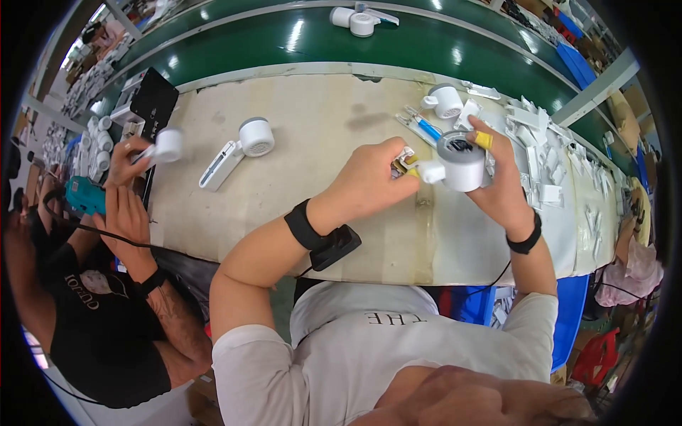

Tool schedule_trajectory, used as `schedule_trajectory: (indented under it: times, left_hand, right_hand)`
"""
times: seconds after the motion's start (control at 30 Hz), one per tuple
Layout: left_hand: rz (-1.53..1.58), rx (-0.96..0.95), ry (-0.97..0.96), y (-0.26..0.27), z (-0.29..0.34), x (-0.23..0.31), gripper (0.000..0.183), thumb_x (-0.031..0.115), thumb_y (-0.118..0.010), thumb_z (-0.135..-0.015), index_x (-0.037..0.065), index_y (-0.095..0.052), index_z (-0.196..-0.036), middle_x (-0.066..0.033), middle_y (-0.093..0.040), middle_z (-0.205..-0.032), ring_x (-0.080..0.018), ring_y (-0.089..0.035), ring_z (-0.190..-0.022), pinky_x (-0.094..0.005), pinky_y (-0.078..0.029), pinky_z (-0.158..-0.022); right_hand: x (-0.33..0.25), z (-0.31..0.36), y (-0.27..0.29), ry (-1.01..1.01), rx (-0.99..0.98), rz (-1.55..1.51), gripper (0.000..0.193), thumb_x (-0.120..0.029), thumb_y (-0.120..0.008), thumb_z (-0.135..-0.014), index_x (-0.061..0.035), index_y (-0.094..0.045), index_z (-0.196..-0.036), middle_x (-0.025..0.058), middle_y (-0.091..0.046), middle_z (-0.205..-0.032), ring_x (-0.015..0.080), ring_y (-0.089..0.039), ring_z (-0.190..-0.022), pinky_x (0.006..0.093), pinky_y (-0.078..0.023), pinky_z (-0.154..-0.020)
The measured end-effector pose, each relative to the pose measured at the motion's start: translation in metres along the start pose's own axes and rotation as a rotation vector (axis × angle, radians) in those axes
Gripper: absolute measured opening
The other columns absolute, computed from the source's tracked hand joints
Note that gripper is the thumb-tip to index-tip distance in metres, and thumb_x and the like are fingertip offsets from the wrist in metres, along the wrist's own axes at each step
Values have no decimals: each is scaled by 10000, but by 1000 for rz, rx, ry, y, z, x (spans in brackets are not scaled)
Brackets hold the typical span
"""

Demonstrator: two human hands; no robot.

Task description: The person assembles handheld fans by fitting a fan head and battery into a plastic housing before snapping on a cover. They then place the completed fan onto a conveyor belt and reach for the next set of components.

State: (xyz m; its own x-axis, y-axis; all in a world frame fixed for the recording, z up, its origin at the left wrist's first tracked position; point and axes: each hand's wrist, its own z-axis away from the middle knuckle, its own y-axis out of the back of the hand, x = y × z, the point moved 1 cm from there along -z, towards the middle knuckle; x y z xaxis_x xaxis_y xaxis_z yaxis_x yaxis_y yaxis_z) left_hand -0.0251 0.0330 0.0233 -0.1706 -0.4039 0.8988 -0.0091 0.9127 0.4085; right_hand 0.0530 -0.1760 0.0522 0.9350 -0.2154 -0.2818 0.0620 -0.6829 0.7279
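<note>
My right hand (502, 174) grips a white round housing (463, 170) with a grey rim and a short side neck. Its open top faces up, and dark parts show inside. Yellow wraps cover some fingertips. Close to the neck, my left hand (375, 177) is closed in a pinch around something small; the fingers hide most of it. Beyond my right hand stands a similar white round housing (446, 101), near a blue pen-like tool (428, 128). Left of my hands lies a white device with a round head and flat handle (231, 160).
Many white plastic parts (533, 135) are heaped on the right of the worktable (320, 106). A green conveyor (270, 39) runs behind, carrying white devices (361, 23). At left, a co-worker's hand (128, 160) holds a white part, near a teal power tool (85, 195) and a black box (154, 103).
</note>
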Motion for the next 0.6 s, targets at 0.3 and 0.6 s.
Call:
schedule_trajectory:
  times: [0.3,0.6]
  left_hand:
    - [-121,-82,31,-4,-2,3,314,209,-628,-665,-31,-491,-814,-203,-571,-656,-358,-569,-619,-383,-445,-563]
    - [-195,-119,-28,-18,8,-1,283,171,-624,-725,5,-498,-916,-95,-576,-706,-156,-551,-603,-289,-436,-554]
  right_hand:
    - [-16,-38,26,-112,-333,-304,464,-185,-705,-735,-73,-558,-1161,139,-495,-1145,288,-507,-1019,336,-412,-866]
    - [3,-31,12,-213,-361,-413,419,-163,-685,-756,-73,-568,-1148,120,-508,-1135,272,-515,-998,329,-420,-848]
